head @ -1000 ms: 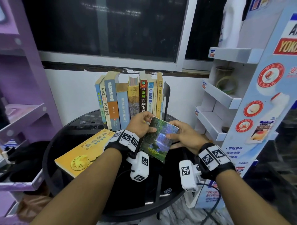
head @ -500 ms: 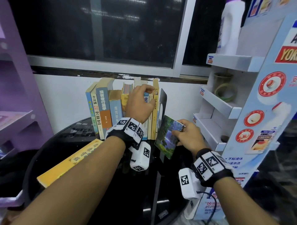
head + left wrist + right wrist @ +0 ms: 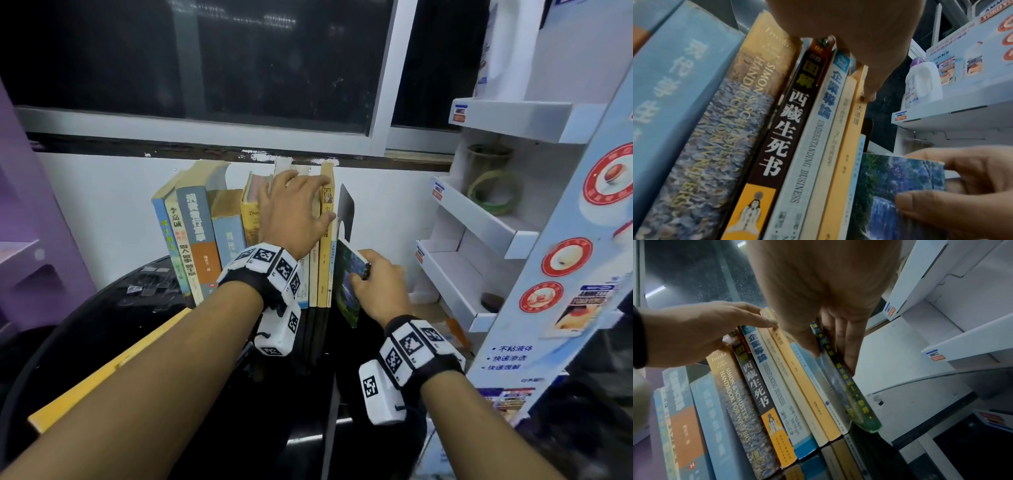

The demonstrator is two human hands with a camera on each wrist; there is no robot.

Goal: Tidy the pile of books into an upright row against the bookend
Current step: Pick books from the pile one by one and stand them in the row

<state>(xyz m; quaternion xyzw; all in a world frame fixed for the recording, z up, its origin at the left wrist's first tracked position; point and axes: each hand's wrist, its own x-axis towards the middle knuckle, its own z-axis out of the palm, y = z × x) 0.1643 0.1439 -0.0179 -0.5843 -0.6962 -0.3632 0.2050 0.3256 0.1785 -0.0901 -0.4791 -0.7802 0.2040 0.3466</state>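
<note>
Several books (image 3: 205, 236) stand upright in a row on the round black table (image 3: 130, 308), ending at a black bookend (image 3: 345, 209) on the right. My left hand (image 3: 298, 202) lies over the tops of the right-hand books with straight fingers, its thumb on a yellow spine. My right hand (image 3: 363, 270) pinches a small waterfall-cover book (image 3: 347, 287), held upright in the gap between the row's last book and the bookend. The right wrist view shows its green spine (image 3: 851, 395) next to a pale blue book. A yellow book (image 3: 102, 370) lies flat at the table's left.
A white and blue cardboard display rack (image 3: 496, 240) stands close on the right, with a tape roll (image 3: 496, 192) on one shelf. Purple shelving (image 3: 37, 240) is at the left. The white wall and a dark window are right behind the row.
My left hand let go of the small book and rose to the tops of the row. My right hand carried that book right and back, to the bookend.
</note>
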